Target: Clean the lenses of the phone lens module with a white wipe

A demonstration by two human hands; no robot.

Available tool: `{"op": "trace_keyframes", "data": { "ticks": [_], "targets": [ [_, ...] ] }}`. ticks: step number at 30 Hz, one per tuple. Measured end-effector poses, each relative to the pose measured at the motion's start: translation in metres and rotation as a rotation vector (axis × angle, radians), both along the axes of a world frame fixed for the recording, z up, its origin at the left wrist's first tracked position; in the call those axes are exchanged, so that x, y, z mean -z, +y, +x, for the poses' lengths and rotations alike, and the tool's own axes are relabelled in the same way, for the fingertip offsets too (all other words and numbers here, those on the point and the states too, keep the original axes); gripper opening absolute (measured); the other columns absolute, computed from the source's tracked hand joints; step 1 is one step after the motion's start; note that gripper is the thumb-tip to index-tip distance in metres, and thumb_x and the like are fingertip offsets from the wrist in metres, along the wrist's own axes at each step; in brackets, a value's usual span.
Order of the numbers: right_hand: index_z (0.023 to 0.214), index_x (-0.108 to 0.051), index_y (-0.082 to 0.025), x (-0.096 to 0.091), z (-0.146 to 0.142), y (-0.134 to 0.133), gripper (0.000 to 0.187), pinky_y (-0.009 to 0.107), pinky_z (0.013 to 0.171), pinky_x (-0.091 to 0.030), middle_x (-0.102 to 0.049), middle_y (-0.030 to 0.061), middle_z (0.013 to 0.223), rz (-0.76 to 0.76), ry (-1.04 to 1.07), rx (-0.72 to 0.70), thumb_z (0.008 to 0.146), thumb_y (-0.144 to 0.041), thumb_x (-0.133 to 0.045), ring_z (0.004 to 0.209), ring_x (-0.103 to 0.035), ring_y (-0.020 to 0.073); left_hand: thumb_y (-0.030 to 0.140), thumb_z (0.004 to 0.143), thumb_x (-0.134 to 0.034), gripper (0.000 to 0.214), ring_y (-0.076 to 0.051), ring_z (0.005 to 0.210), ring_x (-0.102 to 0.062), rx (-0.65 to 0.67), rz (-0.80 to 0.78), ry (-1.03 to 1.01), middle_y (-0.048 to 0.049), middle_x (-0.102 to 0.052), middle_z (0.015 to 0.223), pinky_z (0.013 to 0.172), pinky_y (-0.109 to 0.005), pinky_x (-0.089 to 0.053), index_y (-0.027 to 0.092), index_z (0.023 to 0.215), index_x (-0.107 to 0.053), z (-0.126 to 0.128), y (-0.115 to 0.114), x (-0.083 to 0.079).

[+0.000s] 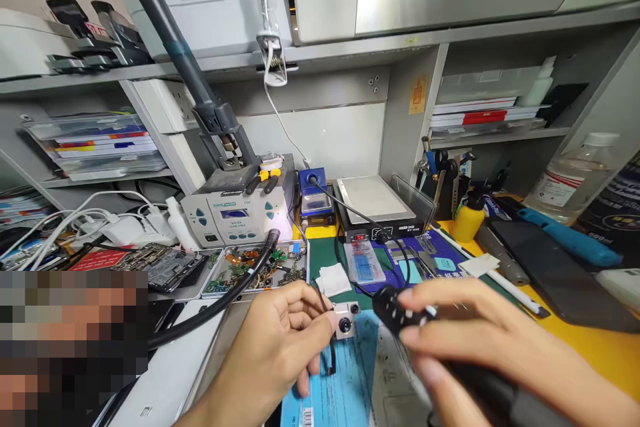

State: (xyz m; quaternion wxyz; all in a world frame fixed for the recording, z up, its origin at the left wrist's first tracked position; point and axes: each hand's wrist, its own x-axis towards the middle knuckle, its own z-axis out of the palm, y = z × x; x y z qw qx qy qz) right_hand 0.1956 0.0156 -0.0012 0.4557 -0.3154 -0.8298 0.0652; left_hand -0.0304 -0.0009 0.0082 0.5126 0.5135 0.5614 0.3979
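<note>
My left hand pinches a small silver dual-lens camera module between thumb and fingers. Its two dark round lenses face me, and a thin dark flex strip hangs beside it. My right hand is closed around a black tubular hand tool with pale spots near its front end. That end points toward the module but stays apart from it; motion blur and my fingers hide its exact kind. Below both hands lie a light-blue printed sheet and a worn pale plate.
A rework station with a thick black hose stands behind a tray of small parts. Farther right are a blue soldering station, a flat heating plate, a yellow bottle and a dark phone.
</note>
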Motion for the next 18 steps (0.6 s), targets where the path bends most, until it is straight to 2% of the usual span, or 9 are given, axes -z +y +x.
{"op": "trace_keyframes", "data": {
  "ticks": [2, 4, 6, 8, 13, 18],
  "targets": [
    [0.092, -0.069, -0.034, -0.019, 0.001, 0.003, 0.012, 0.024, 0.083, -0.053, -0.072, 0.0006, 0.101, -0.121, 0.133, 0.049, 0.086, -0.024, -0.064, 0.097, -0.069, 0.0186, 0.039, 0.082, -0.066, 0.024, -0.005, 0.036, -0.046, 0.042, -0.01, 0.01, 0.0055, -0.055, 0.05, 0.034, -0.015, -0.039, 0.016, 0.081, -0.061, -0.004, 0.002, -0.002],
    [0.084, -0.072, -0.03, -0.029, 0.004, 0.009, 0.005, 0.026, 0.085, -0.052, -0.072, 0.0018, 0.085, -0.297, 0.255, 0.044, 0.086, -0.029, -0.067, 0.098, -0.066, 0.0207, 0.038, 0.082, -0.067, 0.023, -0.005, 0.035, -0.045, 0.065, -0.012, 0.026, 0.0058, -0.056, 0.05, 0.034, -0.015, -0.038, 0.016, 0.084, -0.06, -0.005, 0.001, -0.004],
    [0.083, -0.072, -0.026, -0.03, 0.005, 0.015, 0.01, 0.026, 0.066, -0.053, -0.067, 0.0014, 0.067, -0.569, 0.41, 0.003, 0.084, -0.035, -0.069, 0.078, -0.066, 0.0204, 0.037, 0.081, -0.067, 0.023, -0.005, 0.033, -0.045, 0.083, -0.014, 0.047, 0.0059, -0.057, 0.05, 0.032, -0.014, -0.036, 0.016, 0.085, -0.059, -0.003, -0.001, -0.005],
    [0.091, -0.07, -0.023, -0.027, 0.005, 0.021, 0.016, 0.024, 0.045, -0.045, -0.063, -0.0013, 0.059, -0.818, 0.573, -0.033, 0.083, -0.038, -0.069, 0.054, -0.058, 0.0158, 0.037, 0.081, -0.066, 0.023, -0.005, 0.03, -0.044, 0.095, -0.026, 0.07, 0.0062, -0.058, 0.051, 0.03, -0.014, -0.034, 0.016, 0.086, -0.058, 0.002, -0.004, -0.007],
    [0.095, -0.065, -0.017, -0.023, 0.0, 0.03, 0.014, 0.019, 0.038, -0.037, -0.055, -0.0041, 0.055, -0.989, 0.678, -0.078, 0.087, -0.028, -0.06, 0.047, -0.052, 0.011, 0.035, 0.081, -0.062, 0.022, -0.006, 0.024, -0.041, 0.105, -0.087, 0.111, 0.0069, -0.058, 0.047, 0.025, -0.015, -0.029, 0.016, 0.09, -0.056, 0.016, -0.009, -0.011],
    [0.093, -0.061, -0.014, -0.024, 0.001, 0.031, 0.015, 0.016, 0.035, -0.036, -0.056, -0.0056, 0.064, -1.088, 0.625, -0.17, 0.096, -0.028, -0.056, 0.043, -0.048, 0.0058, 0.034, 0.079, -0.06, 0.023, -0.006, 0.022, -0.038, 0.098, -0.122, 0.161, 0.0073, -0.057, 0.044, 0.024, -0.015, -0.025, 0.016, 0.091, -0.053, 0.027, -0.012, -0.017]
  ]
}}
